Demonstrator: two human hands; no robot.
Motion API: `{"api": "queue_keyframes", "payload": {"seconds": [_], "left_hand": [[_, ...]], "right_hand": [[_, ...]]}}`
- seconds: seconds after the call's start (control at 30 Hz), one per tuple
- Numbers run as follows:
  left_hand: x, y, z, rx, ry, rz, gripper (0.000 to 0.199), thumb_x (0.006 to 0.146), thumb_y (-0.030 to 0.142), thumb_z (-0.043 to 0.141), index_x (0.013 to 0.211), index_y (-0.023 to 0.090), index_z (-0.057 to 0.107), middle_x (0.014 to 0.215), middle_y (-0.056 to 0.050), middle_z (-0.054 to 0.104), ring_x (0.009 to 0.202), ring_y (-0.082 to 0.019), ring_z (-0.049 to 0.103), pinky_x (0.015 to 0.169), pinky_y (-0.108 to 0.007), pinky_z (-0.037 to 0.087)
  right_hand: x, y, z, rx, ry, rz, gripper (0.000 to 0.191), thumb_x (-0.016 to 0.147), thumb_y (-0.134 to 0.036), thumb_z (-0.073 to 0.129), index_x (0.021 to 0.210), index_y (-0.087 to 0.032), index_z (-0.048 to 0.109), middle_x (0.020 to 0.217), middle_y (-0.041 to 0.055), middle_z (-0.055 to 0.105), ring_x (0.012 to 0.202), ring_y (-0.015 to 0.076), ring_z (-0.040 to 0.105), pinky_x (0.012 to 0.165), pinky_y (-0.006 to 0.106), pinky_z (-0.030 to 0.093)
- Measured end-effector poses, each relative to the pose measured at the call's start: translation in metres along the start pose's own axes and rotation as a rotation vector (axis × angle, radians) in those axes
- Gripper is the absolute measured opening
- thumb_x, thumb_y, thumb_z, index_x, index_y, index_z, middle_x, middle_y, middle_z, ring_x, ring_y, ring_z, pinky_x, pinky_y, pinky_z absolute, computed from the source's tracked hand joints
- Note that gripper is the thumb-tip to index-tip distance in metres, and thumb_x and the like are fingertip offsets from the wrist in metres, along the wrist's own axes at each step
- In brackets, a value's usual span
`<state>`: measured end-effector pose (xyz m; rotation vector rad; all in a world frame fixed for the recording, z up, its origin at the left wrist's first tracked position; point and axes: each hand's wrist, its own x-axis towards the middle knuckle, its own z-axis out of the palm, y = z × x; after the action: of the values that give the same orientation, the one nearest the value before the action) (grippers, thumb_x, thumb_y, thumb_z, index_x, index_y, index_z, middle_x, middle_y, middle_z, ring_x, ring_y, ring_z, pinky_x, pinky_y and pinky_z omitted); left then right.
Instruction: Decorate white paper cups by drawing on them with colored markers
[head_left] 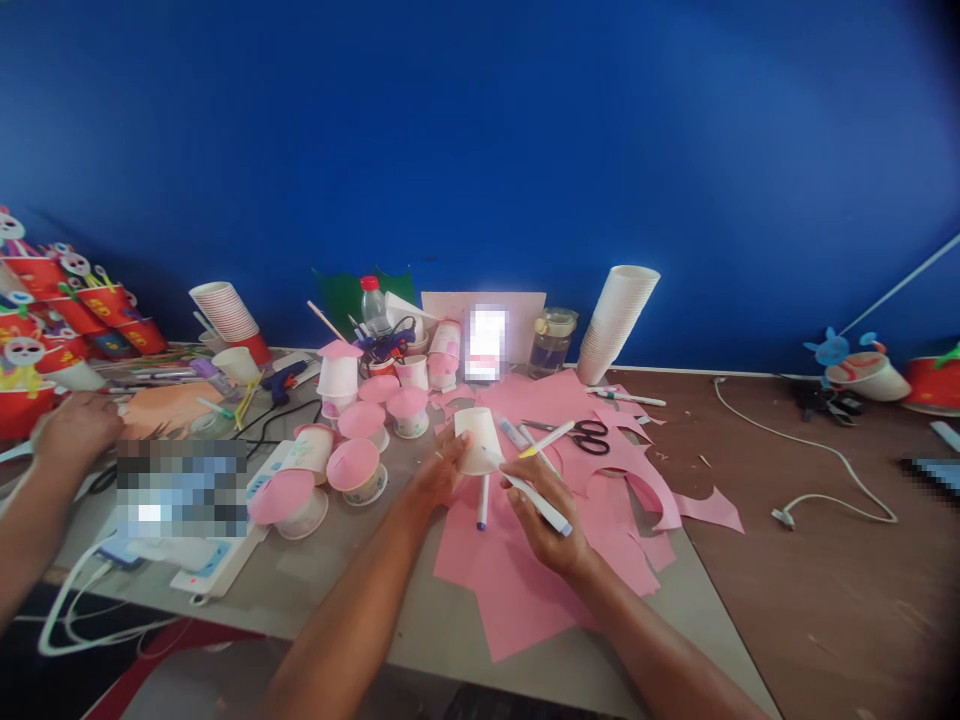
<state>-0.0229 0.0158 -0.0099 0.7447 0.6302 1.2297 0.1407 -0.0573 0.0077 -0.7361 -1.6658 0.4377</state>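
Note:
A white paper cup (477, 440) is held tilted in my left hand (444, 470), its fingers wrapped round the cup's left side. My right hand (551, 520) grips a marker (541, 505) with a white barrel and a blue end; its tip points at the cup's right side. A second marker (555, 438), with a yellow part, lies right by my right hand's fingers; whether they hold it I cannot tell. Below the cup another white marker (482, 505) rests on pink paper (517, 610). Black-handled scissors (591, 437) lie on the paper to the right.
Several cups with pink paper tops (356, 465) stand left of my hands. A tall cup stack (615, 325), a jar (553, 340) and a lit screen (486, 342) are at the back. A power strip (229, 550) lies left, near another person's hand (79, 430).

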Motion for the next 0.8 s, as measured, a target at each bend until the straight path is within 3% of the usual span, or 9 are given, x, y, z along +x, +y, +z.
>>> {"api": "queue_keyframes", "payload": {"seconds": [0.17,0.43,0.57,0.8], "left_hand": [[-0.0009,0.0033,0.0043,-0.002,-0.033,-0.003,0.053,0.061,0.036,0.089,0.109,0.021,0.071,0.089,-0.006,0.076,0.097,-0.028,0.070,0.080,-0.035,0.055],[0.0016,-0.0009,-0.0026,-0.027,0.016,0.018,0.042,0.062,0.033,0.089,0.098,0.020,0.073,0.084,-0.004,0.076,0.086,-0.022,0.071,0.072,-0.026,0.054],[0.0011,-0.0005,-0.0015,-0.014,0.012,0.021,0.037,0.062,0.034,0.089,0.093,0.021,0.073,0.083,-0.003,0.075,0.090,-0.022,0.071,0.072,-0.025,0.053],[-0.0008,0.0034,0.0063,-0.027,-0.008,-0.002,0.049,0.057,0.033,0.092,0.100,0.019,0.072,0.079,-0.003,0.075,0.085,-0.023,0.072,0.073,-0.027,0.054]], "right_hand": [[-0.0006,0.0000,-0.0003,-0.003,0.011,0.021,0.020,0.097,-0.025,0.050,0.112,-0.024,0.063,0.089,0.0063,0.068,0.079,0.0212,0.066,0.067,0.036,0.054],[-0.0030,0.0039,-0.0068,-0.017,0.095,0.086,0.016,0.097,-0.025,0.050,0.106,-0.023,0.063,0.084,0.0044,0.065,0.072,0.0189,0.062,0.065,0.034,0.051],[-0.0032,0.0038,-0.0061,-0.015,0.070,0.085,0.016,0.096,-0.025,0.050,0.106,-0.023,0.063,0.085,0.0043,0.064,0.072,0.0188,0.062,0.066,0.034,0.051],[-0.0029,0.0042,-0.0035,-0.031,0.043,0.044,0.018,0.096,-0.022,0.049,0.109,-0.023,0.062,0.088,0.0051,0.065,0.074,0.0188,0.064,0.065,0.033,0.052]]}}
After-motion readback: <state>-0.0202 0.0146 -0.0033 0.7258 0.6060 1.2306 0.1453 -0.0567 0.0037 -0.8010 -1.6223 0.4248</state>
